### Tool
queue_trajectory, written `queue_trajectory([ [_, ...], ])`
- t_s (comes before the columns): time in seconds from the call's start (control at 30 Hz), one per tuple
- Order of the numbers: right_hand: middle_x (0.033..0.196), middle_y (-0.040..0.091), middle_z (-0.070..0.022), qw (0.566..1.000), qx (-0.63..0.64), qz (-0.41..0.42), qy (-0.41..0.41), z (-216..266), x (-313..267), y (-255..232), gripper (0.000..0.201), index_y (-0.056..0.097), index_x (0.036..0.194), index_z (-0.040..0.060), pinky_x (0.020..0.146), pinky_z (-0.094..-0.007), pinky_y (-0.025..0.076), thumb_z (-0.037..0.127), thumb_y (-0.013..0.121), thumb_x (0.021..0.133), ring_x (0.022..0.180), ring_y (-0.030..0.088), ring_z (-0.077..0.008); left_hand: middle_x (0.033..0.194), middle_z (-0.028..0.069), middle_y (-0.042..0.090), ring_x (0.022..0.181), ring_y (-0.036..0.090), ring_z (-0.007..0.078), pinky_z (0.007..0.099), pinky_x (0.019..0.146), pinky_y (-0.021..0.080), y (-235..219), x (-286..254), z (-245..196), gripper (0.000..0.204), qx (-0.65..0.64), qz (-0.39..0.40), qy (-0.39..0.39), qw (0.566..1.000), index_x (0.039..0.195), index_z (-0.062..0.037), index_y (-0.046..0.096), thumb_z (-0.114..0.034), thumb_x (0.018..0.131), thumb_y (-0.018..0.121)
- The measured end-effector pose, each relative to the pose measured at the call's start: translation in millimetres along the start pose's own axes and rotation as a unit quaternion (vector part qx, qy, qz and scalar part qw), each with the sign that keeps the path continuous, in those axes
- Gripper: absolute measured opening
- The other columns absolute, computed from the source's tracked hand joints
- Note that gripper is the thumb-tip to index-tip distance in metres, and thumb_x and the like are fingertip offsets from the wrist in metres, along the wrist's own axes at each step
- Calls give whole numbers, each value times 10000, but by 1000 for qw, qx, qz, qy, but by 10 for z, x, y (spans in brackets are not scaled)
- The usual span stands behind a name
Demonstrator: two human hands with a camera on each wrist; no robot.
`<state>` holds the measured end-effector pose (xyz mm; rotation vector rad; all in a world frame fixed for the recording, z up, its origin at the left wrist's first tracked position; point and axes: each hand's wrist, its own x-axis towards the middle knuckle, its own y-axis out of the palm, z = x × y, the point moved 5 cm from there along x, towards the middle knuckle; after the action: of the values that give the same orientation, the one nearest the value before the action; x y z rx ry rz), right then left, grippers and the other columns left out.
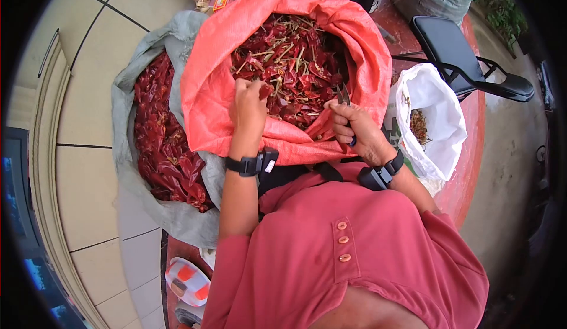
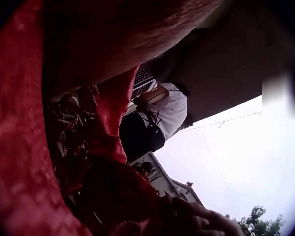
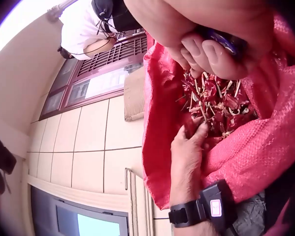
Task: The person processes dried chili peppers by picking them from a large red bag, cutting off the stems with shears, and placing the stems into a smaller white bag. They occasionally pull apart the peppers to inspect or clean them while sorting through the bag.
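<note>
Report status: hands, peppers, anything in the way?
Left hand holds a dried pepper. Right hand grips scissors. More peppers in red sack. Nothing visibly blocking.

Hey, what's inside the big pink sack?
Dried red chillies and pale stems show inside the pink sack; whatever lies beneath that top layer is covered and can't be seen.

The red sack (image 1: 207,84) is woven plastic, rough with a faint sheen; the grey sack (image 1: 183,224) looks duller. The dried chillies (image 1: 295,72) are glossy and wrinkled. The scissors' metal blades (image 1: 343,95) meet a glossy handle (image 3: 225,42), probably plastic, though little of it shows. The shirt (image 1: 283,246) is matt cloth with shiny buttons (image 1: 344,240); the pale tiles (image 1: 88,199) look smooth.
</note>
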<state>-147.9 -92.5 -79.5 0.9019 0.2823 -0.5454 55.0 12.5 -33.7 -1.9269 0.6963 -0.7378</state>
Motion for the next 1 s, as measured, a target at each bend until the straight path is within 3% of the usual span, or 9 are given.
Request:
queue_trajectory([
  [0.13, 612, 333, 81, 1000, -27, -7, -10, 27, 45, 60, 131, 557, 1032, 82, 386, -191, 202, 192, 505, 984, 439, 268, -25, 921, 115, 546, 844, 594, 303, 388, 744, 493, -251, -64, -50, 269, -198, -123, 25, 972, 975, -61, 617, -31, 737, 737],
  [0.23, 604, 357, 82, 998, -62, 5, -21, 60, 91, 171, 115, 568, 1017, 99, 381, -200, 180, 199, 547, 966, 422, 262, -24, 980, 79, 616, 807, 598, 211, 337, 722, 488, -293, -82, -69, 234, -348, -74, -38, 934, 967, -42, 592, -61, 784, 736],
  [0.3, 597, 369, 83, 989, -117, 43, -75, 179, 70, 338, 119, 570, 1022, 100, 379, -204, 173, 200, 566, 958, 415, 258, -23, 1056, 98, 656, 735, 612, 127, 269, 608, 487, -281, -119, -137, 197, -498, -34, -69, 864, 1000, -49, 569, -75, 853, 697],
  [0.4, 592, 394, 84, 973, -171, 46, -147, 364, 30, 565, 138, 577, 1029, 101, 382, -205, 173, 207, 600, 942, 408, 260, -16, 1049, 136, 660, 687, 621, 106, 223, 541, 473, -322, -157, -282, 145, -674, -16, -48, 737, 1021, -61, 546, -107, 915, 633],
  [0.5, 635, 435, 80, 970, -162, 28, -181, 400, 44, 651, 161, 581, 1038, 97, 388, -197, 183, 211, 620, 930, 424, 283, -11, 1057, 160, 658, 688, 634, 123, 236, 556, 498, -350, -239, -399, 120, -762, -5, -58, 645, 1036, -60, 534, -150, 963, 565],
  [0.63, 748, 530, 67, 964, -151, 37, -218, 291, 32, 715, 229, 585, 1076, 85, 403, -187, 203, 175, 678, 888, 453, 318, -6, 1059, 160, 656, 703, 633, 128, 264, 605, 527, -240, -296, -380, 157, -814, 23, -97, 572, 1068, -63, 542, -191, 978, 542],
  [0.7, 846, 575, 43, 969, -126, 38, -207, 311, -24, 737, 284, 583, 1085, 60, 559, -163, 343, 93, 726, 842, 680, 470, -12, 1059, 157, 656, 718, 633, 130, 271, 629, 537, -169, -317, -365, 158, -838, 49, -110, 532, 1084, -65, 543, -182, 977, 544],
  [0.83, 827, 590, 41, 960, -133, 55, -240, 371, -61, 813, 253, 582, 1081, 63, 514, -160, 318, 126, 702, 867, 634, 461, -9, 1078, 134, 648, 753, 635, 124, 256, 639, 535, -135, -365, -440, 189, -828, 39, -86, 553, 1108, -52, 541, -143, 949, 588],
  [1.0, 796, 599, 34, 967, -154, 68, -190, 304, -36, 770, 187, 586, 1051, 68, 469, -158, 284, 175, 651, 912, 591, 456, -9, 1061, 84, 653, 744, 603, 84, 219, 628, 493, -254, -421, -475, 247, -748, 11, -51, 662, 1135, -31, 540, -103, 917, 629],
])
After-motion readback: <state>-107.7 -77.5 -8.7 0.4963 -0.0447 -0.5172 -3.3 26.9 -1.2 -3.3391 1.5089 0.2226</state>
